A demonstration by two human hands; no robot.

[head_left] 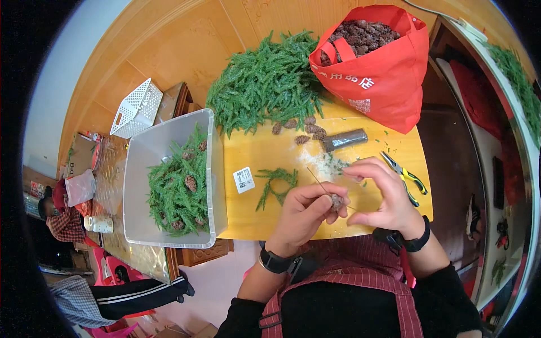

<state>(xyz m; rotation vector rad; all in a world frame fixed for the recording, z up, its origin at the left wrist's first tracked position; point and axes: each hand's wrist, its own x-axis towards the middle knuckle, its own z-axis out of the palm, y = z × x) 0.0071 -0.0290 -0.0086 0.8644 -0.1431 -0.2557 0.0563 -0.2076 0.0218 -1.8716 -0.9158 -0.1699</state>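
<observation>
Just right of the frame's centre, the left hand (301, 218) holds a small pine cone (337, 201) at its fingertips, its grip pinching cone and thin dark wire (317, 179) together. The right hand (393, 198), farther right, has its grip spread, thumb and fingers apart beside the cone. A sharp tug on the wire could twist the cone loose and drop it on the yellow bench (242, 217); the wire's upper end (it sticks up bare) might prick a finger reaching carelessly across.
</observation>
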